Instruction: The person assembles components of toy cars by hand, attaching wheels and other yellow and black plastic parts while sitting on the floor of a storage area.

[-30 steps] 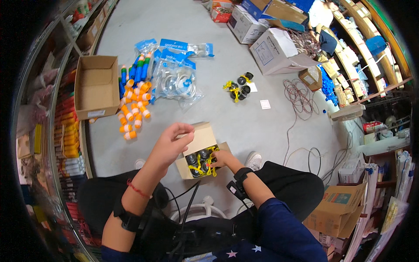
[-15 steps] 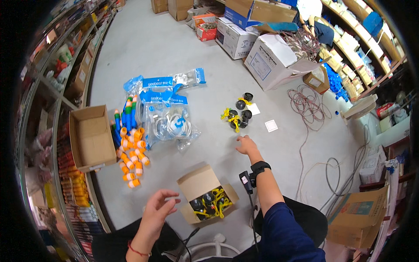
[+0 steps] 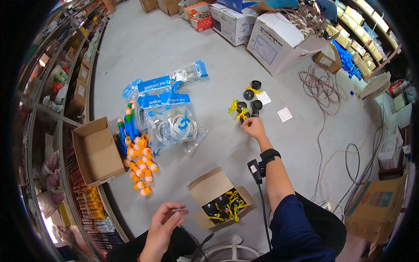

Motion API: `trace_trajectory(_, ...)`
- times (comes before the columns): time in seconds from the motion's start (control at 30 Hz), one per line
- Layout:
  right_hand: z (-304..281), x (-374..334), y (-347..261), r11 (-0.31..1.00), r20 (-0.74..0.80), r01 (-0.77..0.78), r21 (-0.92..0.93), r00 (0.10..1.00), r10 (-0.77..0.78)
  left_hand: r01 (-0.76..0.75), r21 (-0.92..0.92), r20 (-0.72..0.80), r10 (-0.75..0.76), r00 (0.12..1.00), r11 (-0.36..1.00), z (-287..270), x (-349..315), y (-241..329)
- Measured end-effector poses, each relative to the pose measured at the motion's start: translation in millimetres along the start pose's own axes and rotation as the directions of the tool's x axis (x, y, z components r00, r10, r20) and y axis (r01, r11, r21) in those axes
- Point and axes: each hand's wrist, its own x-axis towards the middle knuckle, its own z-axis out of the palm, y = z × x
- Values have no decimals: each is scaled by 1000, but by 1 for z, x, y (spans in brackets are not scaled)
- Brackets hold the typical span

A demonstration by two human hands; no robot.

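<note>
My right hand [image 3: 255, 127] reaches forward over the floor, its fingers closed at the near edge of a small group. The nearest black round piece [image 3: 245, 115] there, with yellow cord [image 3: 242, 113] on it, is at my fingertips and partly covered by them. Other black pieces [image 3: 248, 94] stand just beyond. My left hand [image 3: 165, 223] hovers with fingers apart and holds nothing, left of an open cardboard box [image 3: 208, 182]. Inside that box lie several similar black pieces [image 3: 223, 201] with yellow cords.
Orange-and-white fittings [image 3: 148, 177], blue-green rods [image 3: 130, 124] and clear bags of coiled hose [image 3: 179, 126] lie at left beside a shallow carton [image 3: 94, 153]. White paper squares [image 3: 284, 115] and loose cable [image 3: 321, 89] are at right. Large cartons [image 3: 273, 48] stand behind; shelves [image 3: 65, 118] line the left.
My right hand has moved forward to the black pieces, and its fingers now meet the nearest one. My left hand stays open near the box. The view has shifted slightly.
</note>
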Motion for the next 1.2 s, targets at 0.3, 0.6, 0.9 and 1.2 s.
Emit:
trace_trajectory(0.3,-80,-14,-41,977,23,19,213,999,-24,-211,54,153,201,968,976,5,-20,0)
trace_trajectory(0.6,-202,-62,-153,983,644,-10,181,757,-111,-409,68,296,373,879,910,29,-18,2)
trace_trajectory(0.9,-244,-183,-252,695,495,183,695,580,-647,-296,244,193,252,948,924,43,-9,-15)
trace_trajectory(1.2,-237,-196,-240,459,198,76,885,831,-520,190,-223,828,83,555,956,38,-30,-1)
